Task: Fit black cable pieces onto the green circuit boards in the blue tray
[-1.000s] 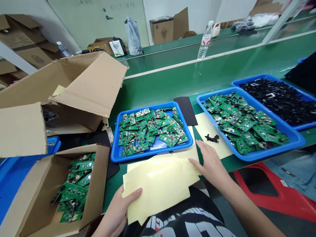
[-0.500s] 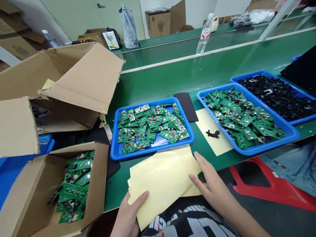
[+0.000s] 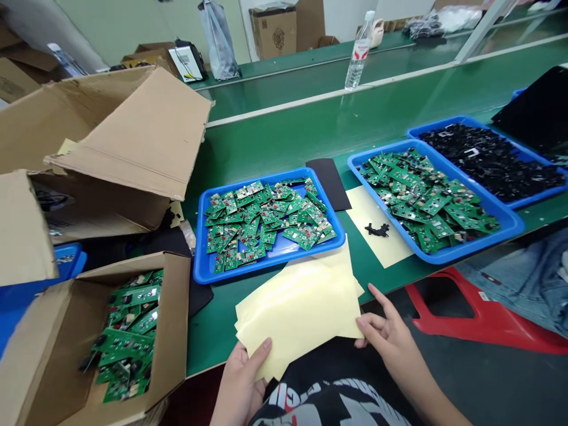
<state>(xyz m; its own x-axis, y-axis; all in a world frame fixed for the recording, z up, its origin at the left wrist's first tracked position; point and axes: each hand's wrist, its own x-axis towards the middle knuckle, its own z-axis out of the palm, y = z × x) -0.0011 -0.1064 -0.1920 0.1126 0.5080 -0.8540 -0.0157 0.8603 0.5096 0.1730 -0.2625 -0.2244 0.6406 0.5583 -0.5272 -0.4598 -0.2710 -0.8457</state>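
Note:
Several pale yellow sheets (image 3: 306, 296), fanned unevenly, lie between my two hands at the table's front edge. My left hand (image 3: 246, 376) grips their lower left corner, thumb on top. At their right edge, my right hand (image 3: 388, 331) pinches a corner between thumb and fingers, with the index finger stretched out. Just behind the sheets is a blue tray (image 3: 269, 260) of green circuit boards (image 3: 252, 222). Another yellow sheet (image 3: 390, 255) lies flat to the right, with a small black piece (image 3: 377, 229) on it.
A cardboard box (image 3: 175, 319) of circuit boards stands at the left, below a larger open carton (image 3: 133, 142). On the right are a blue tray (image 3: 444, 255) of boards and one of black parts (image 3: 492, 160). A bottle (image 3: 358, 53) stands behind; a red stool (image 3: 488, 319) is at lower right.
My right hand has moved down along the sheets' right side and its fingers have closed on the corner. The sheets have shifted and fanned differently. The camera view has moved slightly.

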